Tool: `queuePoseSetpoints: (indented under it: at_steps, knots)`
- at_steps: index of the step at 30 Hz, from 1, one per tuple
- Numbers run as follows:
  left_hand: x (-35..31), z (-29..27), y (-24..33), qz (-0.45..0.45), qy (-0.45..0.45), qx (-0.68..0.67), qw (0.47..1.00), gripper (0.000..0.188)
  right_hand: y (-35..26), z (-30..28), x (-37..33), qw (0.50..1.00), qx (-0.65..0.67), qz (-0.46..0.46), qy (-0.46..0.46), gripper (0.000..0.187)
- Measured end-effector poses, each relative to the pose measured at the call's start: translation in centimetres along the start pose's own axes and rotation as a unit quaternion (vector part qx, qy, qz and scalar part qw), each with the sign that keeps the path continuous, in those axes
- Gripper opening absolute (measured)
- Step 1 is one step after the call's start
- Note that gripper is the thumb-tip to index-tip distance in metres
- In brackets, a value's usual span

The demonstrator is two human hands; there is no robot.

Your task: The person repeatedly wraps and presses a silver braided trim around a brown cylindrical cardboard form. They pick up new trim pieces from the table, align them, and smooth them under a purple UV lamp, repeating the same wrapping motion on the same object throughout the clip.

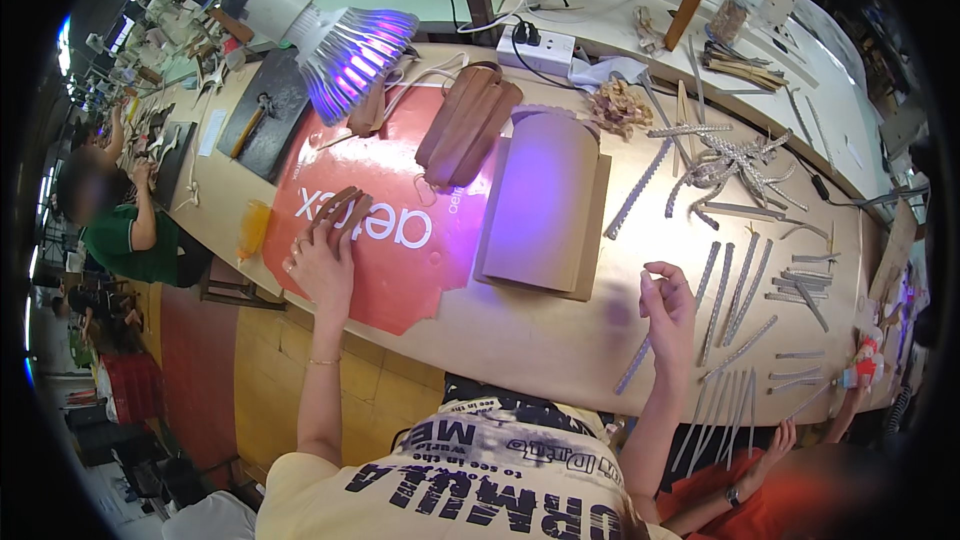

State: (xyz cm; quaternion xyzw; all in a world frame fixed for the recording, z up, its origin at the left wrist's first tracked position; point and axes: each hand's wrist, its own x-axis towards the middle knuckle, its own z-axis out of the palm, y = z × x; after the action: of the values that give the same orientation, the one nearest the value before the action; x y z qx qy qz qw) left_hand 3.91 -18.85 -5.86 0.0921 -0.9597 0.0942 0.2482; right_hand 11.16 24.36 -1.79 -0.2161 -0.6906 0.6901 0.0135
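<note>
Over the red sheet (395,285) on the left, my left hand (322,262) has its fingertips closed on short brown strips (345,205). My right hand (668,302) is raised over the right side of the table, fingers curled and thumb against them; anything between them is too small to make out. Near its wrist lies a grey braided strip (632,365). Between my hands, a curved brown panel (540,200) rests on a flat board (592,230). Beyond the left hand lie a bundle of brown leather pieces (468,125) and a smaller brown bundle (368,112).
A lamp (350,55) hangs low over the far left. Braided strips (735,290) and a tangled pile (725,160) lie at right. A power strip (535,50) and a black board with a hammer (265,115) are farther back. Another person's hand (770,460) is at lower right.
</note>
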Motion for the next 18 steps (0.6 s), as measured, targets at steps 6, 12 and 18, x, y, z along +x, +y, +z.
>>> queuePoseSetpoints:
  at_steps: [6, 12, 18]
  knots:
    - [9.1, 1.0, 5.7, 0.127, 0.028, -0.365, 0.922, 0.017, -2.2, 0.8, 1.7, 0.998, -0.051, -0.028, -0.003, 0.017]
    - [18.4, 5.1, 18.6, 0.328, -0.093, -0.394, 0.853, 0.024, -4.0, 1.8, 1.5, 0.997, -0.045, -0.062, -0.021, 0.016]
    - [20.2, 7.7, 22.4, 0.356, -0.137, -0.290, 0.878, 0.027, -2.4, -0.1, 0.9, 0.999, -0.037, -0.010, 0.025, 0.015]
